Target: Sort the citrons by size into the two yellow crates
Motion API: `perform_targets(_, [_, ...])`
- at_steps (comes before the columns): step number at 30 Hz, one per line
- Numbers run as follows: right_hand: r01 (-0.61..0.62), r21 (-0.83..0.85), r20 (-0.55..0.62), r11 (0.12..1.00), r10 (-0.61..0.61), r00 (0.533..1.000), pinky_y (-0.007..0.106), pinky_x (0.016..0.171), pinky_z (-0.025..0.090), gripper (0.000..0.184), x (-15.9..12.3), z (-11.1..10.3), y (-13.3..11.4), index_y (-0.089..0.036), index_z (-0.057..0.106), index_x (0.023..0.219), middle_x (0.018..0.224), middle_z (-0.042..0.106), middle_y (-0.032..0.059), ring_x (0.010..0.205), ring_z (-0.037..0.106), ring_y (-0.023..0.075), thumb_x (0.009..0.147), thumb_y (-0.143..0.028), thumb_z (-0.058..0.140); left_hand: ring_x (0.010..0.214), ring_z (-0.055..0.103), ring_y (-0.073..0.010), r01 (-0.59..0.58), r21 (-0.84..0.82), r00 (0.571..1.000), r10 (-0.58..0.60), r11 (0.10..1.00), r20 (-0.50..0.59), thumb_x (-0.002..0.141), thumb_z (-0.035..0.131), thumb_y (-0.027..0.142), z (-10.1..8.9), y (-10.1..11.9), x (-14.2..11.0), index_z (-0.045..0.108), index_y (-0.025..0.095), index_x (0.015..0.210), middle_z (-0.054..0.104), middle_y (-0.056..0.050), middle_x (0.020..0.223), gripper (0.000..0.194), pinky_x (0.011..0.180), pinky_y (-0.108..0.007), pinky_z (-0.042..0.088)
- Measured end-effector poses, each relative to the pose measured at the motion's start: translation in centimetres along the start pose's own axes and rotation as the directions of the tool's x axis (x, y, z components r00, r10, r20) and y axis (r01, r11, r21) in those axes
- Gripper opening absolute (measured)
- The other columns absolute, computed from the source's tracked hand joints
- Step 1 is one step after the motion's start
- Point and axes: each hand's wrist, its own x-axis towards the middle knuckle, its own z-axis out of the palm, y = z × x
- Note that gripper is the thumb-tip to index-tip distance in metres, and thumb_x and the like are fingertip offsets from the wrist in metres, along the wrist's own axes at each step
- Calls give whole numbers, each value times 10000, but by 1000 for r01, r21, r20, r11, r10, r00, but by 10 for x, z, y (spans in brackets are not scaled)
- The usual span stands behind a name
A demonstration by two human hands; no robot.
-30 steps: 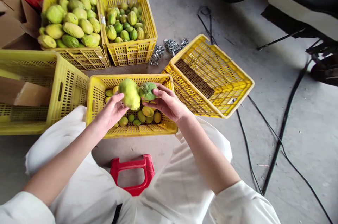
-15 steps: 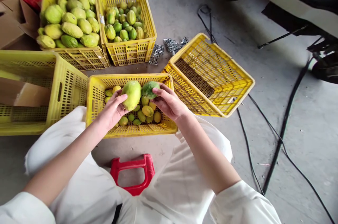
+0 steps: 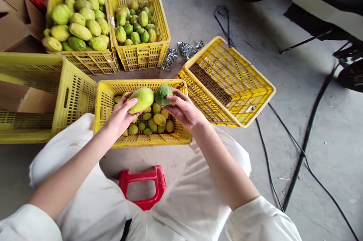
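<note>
Two fruits held, left hand (image 3: pixel 120 116) grip round pale fruit (image 3: pixel 141 99), right hand (image 3: pixel 184 110) grip round green fruit (image 3: pixel 163 94), five yellow crates.

Green fruit (image 3: pixel 162 94), yellow crate (image 3: pixel 107 93)

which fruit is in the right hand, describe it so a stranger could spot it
Find the yellow crate nearest the person's lap. Above it, the right hand grips a small fruit. It is rounder and darker green than the larger yellow-green fruit alongside.
</note>
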Motion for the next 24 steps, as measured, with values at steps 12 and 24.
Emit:
perform_targets(12, [31,-22,-31,999,-31,999,316,877,594,551,-4,6,-2,-273,698,1030,989,733,-32,944,688,173,560,-331,980,1090,781,-264,-18,-3,999,18,1000,46,587,996,292,-2,-6,2,688,227,1012,799,-22,995,530,923,-368,636])
perform_targets(24, [115,-84,7,990,-115,993,348,961,622,623,-6,11,-1,-295,689,1037,979,740,-26,970,702,190,542,-432,1042,1119,790,-254,46,-80,998,-43,996,44,694,933,259,1,-3,-3,713,249,1105,834,-35,1065,466,972,-377,668])
